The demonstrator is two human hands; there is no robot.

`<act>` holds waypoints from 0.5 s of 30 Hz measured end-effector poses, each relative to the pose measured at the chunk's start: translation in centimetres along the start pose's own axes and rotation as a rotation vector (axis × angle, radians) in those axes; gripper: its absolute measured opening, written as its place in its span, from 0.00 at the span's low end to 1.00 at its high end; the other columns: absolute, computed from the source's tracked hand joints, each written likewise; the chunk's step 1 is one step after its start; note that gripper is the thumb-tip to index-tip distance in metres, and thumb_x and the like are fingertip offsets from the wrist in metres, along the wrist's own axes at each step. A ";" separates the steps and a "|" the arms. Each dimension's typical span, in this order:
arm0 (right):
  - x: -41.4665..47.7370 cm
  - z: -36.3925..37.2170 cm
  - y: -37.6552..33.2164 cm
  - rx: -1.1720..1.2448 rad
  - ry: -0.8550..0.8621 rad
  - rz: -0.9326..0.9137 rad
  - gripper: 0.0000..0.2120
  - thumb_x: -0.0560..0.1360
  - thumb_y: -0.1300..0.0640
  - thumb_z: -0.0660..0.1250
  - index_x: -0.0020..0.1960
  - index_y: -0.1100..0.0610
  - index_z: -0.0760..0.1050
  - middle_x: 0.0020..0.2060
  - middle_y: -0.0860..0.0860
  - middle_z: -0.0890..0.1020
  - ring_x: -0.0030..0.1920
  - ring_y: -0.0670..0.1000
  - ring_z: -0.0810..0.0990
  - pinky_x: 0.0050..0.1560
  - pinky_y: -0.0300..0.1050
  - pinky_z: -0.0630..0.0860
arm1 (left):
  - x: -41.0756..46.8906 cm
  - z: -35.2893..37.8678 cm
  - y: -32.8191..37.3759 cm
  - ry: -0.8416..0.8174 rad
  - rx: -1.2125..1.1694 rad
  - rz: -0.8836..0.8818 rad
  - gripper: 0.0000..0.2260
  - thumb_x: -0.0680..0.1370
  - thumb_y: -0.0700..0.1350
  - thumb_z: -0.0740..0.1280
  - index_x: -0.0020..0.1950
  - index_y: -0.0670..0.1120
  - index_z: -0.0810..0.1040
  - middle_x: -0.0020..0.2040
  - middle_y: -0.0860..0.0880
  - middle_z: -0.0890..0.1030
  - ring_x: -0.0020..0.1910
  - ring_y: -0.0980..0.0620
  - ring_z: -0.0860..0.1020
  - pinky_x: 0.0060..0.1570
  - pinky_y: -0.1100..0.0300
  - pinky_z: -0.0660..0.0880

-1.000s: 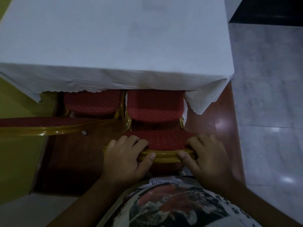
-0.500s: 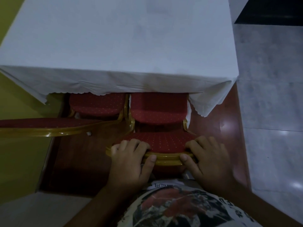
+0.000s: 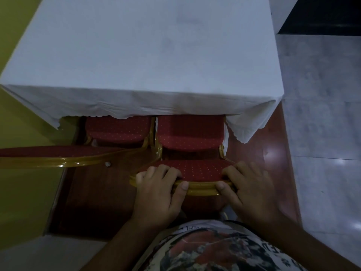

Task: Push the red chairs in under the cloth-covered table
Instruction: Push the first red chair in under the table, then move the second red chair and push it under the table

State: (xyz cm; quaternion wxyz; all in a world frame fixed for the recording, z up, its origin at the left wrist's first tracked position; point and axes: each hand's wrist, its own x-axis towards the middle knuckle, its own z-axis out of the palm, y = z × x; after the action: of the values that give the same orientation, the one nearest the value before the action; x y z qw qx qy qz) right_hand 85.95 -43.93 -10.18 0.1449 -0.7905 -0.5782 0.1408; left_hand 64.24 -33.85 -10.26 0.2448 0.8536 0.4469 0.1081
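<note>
Compared with a second ago, the table (image 3: 136, 55) edge and its white cloth (image 3: 244, 122) are sitting lower in the view, and the red chair (image 3: 190, 133) is showing less of its seat in front of the cloth's hem. Both hands are keeping the same hold on the chair's backrest as before.

The left hand (image 3: 156, 196) is wrapping over the left part of the backrest top, fingers (image 3: 162, 171) curled onto the red dotted padding and the thumb pressed along the gold frame (image 3: 201, 189) facing the person. The right hand (image 3: 252, 192) is doing the same on the right part, fingers draped over the padding, thumb lying on the gold rail and pointing toward the left thumb. Each grip is clamped on the backrest, with a stretch of bare rail showing between the two thumbs. Both forearms are reaching forward from either side of the person's patterned shirt (image 3: 220, 249).

The chair's seat is lying partly beneath the cloth's scalloped hem, its backrest well out from the table. Just beside it to the left, a second red chair (image 3: 119, 130) is tucked in likewise, its seat front showing under the hem. A third chair's backrest (image 3: 58, 156) is stretching in from the left edge of the view, over the dark wooden floor (image 3: 97, 202). Pale tiles (image 3: 322, 133) are lying to the right.
</note>
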 end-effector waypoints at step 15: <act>1.3 -1.1 0.5 0.046 -0.213 0.005 0.24 0.76 0.27 0.41 0.55 0.37 0.68 0.47 0.36 0.69 0.50 0.40 0.63 0.51 0.48 0.63 | 1.6 -1.1 0.0 -0.069 -0.041 -0.044 0.15 0.79 0.64 0.54 0.50 0.59 0.78 0.46 0.63 0.77 0.46 0.60 0.74 0.49 0.50 0.66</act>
State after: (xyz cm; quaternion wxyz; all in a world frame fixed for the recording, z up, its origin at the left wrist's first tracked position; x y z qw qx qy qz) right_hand 87.19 -42.89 -9.47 0.1003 -0.7689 -0.5851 0.2375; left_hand 64.69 -32.20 -9.39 0.2798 0.8417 0.4544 0.0824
